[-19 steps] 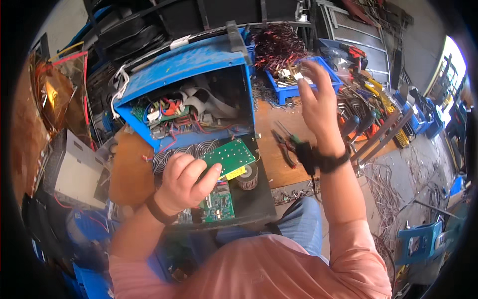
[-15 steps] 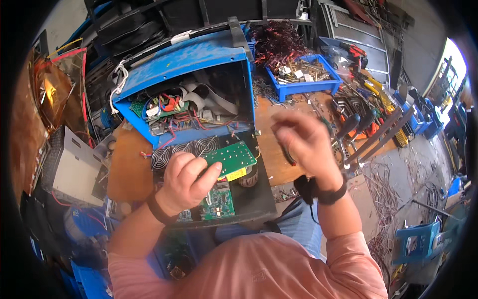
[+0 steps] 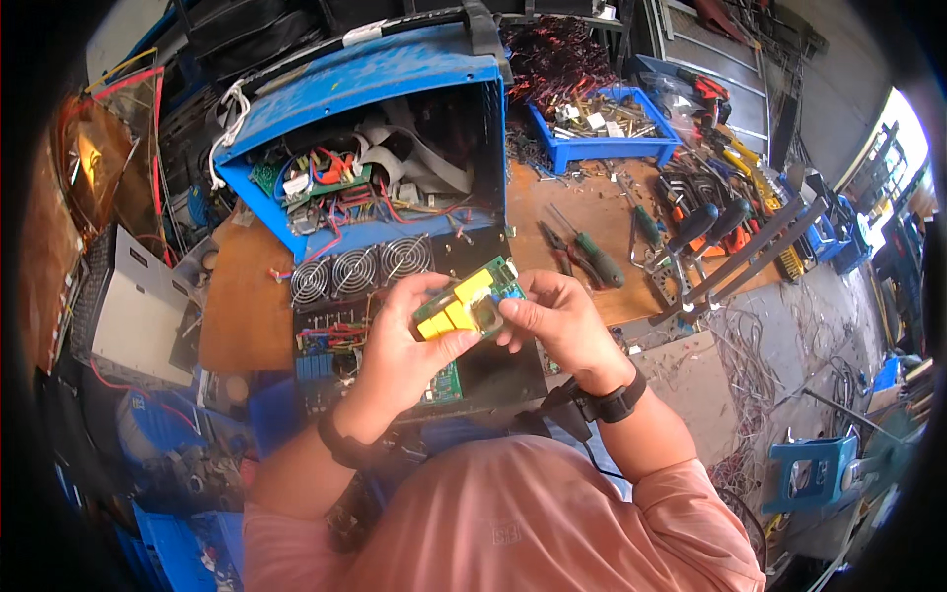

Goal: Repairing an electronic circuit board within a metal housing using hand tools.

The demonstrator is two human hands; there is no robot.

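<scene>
Between my two hands is a small green circuit board [image 3: 457,308] with yellow block components on its upturned face. My left hand [image 3: 412,331] grips its left end, thumb along the near edge. At the right end my right hand [image 3: 546,314] pinches it, thumb over a round part. The board is held above a black metal panel [image 3: 498,380] that carries round fan grilles [image 3: 355,272], coloured wires and another green board [image 3: 443,386]. Behind it stands an open blue metal case [image 3: 296,232] with wires, ribbon cable and boards inside.
On the wooden bench right of the case lie pliers [image 3: 572,255] and a green-handled screwdriver [image 3: 599,261]. Farther back sits a blue tray [image 3: 610,148] of metal pieces. More hand tools [image 3: 705,232] crowd the bench's right side. Loose wires [image 3: 735,395] cover the floor.
My right hand has come down from beside the case and now holds the circuit board's right end. The board has been turned over, from its soldered side to its yellow components.
</scene>
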